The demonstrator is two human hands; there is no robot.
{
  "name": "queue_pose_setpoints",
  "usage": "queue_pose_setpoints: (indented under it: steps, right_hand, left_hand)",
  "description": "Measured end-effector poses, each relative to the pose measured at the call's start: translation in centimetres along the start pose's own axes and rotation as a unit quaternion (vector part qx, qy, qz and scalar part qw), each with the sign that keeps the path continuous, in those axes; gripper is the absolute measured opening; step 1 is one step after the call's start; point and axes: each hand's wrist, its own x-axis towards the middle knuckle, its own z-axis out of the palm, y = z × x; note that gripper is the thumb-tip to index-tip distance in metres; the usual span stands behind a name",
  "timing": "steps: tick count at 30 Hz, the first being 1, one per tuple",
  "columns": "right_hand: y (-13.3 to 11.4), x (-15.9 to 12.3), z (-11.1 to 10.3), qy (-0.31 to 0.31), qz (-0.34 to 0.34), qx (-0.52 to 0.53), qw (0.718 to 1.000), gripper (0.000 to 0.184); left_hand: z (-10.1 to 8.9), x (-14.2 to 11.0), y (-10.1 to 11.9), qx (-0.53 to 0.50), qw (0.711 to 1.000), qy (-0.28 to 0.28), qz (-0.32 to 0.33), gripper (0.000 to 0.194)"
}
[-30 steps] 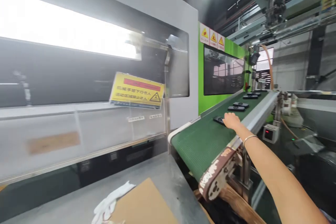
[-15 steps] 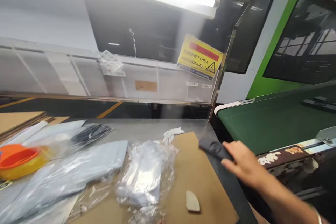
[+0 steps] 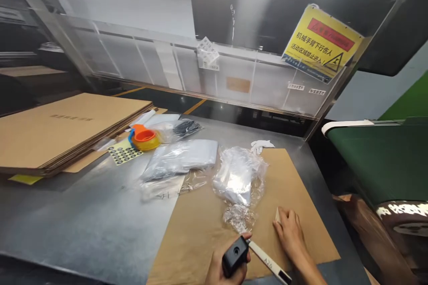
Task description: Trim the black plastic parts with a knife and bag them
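Observation:
My left hand grips a black plastic part at the bottom middle; a round recess shows on its near face. To the right, my right hand is low over the cardboard sheet, fingers bent round a small pale wedge-shaped piece, mostly hidden by them. Between the hands lies a pale stick-like tool marked A26, with a dark end. Whether it touches the left hand is unclear. Crumpled clear plastic bags lie just beyond, and a white glove is at the sheet's far edge.
Stacked flat cartons are on the metal table at left. An orange tape dispenser, a sticker sheet and bagged grey-white material lie nearby. A clear guard with a yellow warning sign stands behind; the green conveyor is right.
My right hand took a black part from the conveyor and brought it over the table. The part is now in my left hand, and my right hand is at the pale piece. The view swung left.

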Motion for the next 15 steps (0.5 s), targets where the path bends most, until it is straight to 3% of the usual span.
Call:
queue_pose_setpoints:
  steps: [2, 5, 8, 12, 15]
  right_hand:
    - [-0.8, -0.4, -0.7, -0.024, -0.01, 0.031, 0.999, 0.04]
    - [-4.5, -2.6, -2.5, -0.046, -0.047, 0.1, 0.993, 0.042]
    - [-9.3, -5.6, -3.5, -0.045, -0.173, 0.204, 0.963, 0.043]
    - [-13.0, -7.9, -2.7, -0.063, -0.29, 0.148, 0.943, 0.046]
    - [-13.2, -7.9, -2.0, 0.006, -0.355, 0.102, 0.929, 0.047]
  left_hand:
    - [-0.5, -0.5, 0.5, 0.077, 0.996, -0.013, 0.048, 0.041]
    - [-1.0, -0.7, 1.5, 0.16, 0.981, -0.033, 0.105, 0.037]
    - [-1.2, -0.6, 2.1, 0.198, 0.972, -0.062, 0.113, 0.034]
    - [-1.3, -1.0, 2.2, 0.182, 0.973, -0.077, 0.123, 0.02]
    - [-1.6, -1.8, 1.7, 0.168, 0.976, -0.068, 0.123, 0.013]
